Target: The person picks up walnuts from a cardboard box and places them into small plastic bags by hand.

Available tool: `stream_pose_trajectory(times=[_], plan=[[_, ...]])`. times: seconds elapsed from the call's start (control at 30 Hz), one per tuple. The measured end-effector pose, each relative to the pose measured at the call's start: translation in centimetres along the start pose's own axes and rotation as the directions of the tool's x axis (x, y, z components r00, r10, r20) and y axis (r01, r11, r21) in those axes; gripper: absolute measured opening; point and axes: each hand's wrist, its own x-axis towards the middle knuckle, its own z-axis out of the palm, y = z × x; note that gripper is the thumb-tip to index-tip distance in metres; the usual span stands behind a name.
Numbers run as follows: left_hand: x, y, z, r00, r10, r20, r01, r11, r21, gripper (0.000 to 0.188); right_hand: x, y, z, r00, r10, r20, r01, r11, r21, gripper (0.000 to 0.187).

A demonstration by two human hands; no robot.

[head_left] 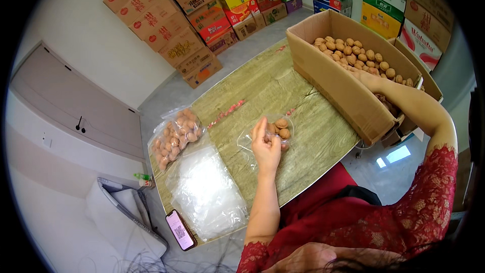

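My left hand [266,146] grips a clear plastic bag [245,144] over the middle of the table, its fingers along the bag's mouth. A few walnuts [284,133] lie inside that bag. My right arm reaches over the side of a tall cardboard box [328,88] at the right, which holds many loose walnuts [368,56]. Down among those nuts is my right hand [365,79]; the box wall hides its fingers, so what it holds cannot be made out.
A bag full of walnuts [177,134] stands at the table's left, beside a pile of flat clear bags [202,187]. A phone [181,230] lies at the near left corner of the wood-patterned table [262,83]. Stacked cartons [156,17] line the far wall.
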Motion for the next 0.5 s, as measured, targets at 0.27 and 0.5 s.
stream_pose_trajectory(times=[0.27, 0.5], plan=[[-0.1, -0.3, -0.1, 1.0, 0.021, -0.001, -0.021, 1.0, -0.003, 0.055, 0.6, -1.8, -0.2, 0.978, 0.202, 0.056, -0.193, 0.972, -0.133, 0.044], [0.0, 0.0, -0.1, 1.0, 0.02, -0.02, -0.02, 1.0, 0.008, 0.056, 0.4, -4.2, -1.1, 0.974, 0.222, -0.054, -0.225, 0.971, -0.076, 0.026]])
